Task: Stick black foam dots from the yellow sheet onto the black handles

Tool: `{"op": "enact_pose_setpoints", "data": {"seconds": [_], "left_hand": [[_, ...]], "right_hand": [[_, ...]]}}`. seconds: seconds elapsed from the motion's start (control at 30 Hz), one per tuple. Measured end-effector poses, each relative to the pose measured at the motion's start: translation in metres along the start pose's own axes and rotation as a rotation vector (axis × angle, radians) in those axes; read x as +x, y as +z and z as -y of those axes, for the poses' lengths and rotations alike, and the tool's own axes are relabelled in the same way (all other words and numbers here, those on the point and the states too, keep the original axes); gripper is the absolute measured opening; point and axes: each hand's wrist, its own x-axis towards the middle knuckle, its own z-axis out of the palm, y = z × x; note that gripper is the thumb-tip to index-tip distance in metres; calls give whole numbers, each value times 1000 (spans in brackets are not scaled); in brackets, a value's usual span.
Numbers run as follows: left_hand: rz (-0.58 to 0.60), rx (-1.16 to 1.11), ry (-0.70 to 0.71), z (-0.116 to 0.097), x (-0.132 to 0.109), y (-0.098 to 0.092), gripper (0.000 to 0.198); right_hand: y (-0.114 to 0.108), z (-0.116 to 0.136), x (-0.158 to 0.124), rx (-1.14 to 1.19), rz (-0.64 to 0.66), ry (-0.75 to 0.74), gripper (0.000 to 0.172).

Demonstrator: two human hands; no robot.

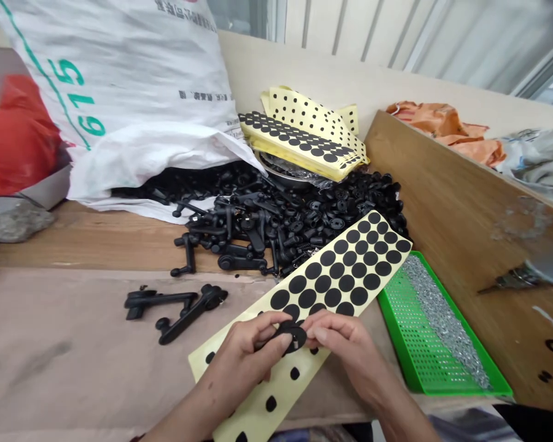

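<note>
My left hand grips a round black plastic part between thumb and fingers; a small pale slot shows on its face. At the rim of that part, the thumb and forefinger of my right hand are pressed together; whatever they pinch is too small to tell. Both hands are over a pale yellow sticker sheet. Round black stickers fill its far half, while its near half carries only small black dots. To the left lie two black crank handles, one touching the other.
Behind is a heap of black crank handles and caps, spilling from a white woven sack. More sticker sheets rest on a bowl there. A green basket of small metal pieces stands right, beside a wooden board.
</note>
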Motion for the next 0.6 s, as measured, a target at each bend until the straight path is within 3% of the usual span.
{"op": "enact_pose_setpoints", "data": {"seconds": [0.23,0.37,0.43,0.6], "left_hand": [[-27,-88,-55,2,-4,1,36],[-35,-162,-72,4,-5,1,46],[-33,-177,-71,5,-5,2,47],[11,-185,-35,7,-11,6,39]], "right_hand": [[2,-11,-2,312,-58,122,21],[3,-11,-2,368,-118,137,23],[5,-10,-3,262,-113,64,25],[25,-4,-9,-270,30,-148,26]]}}
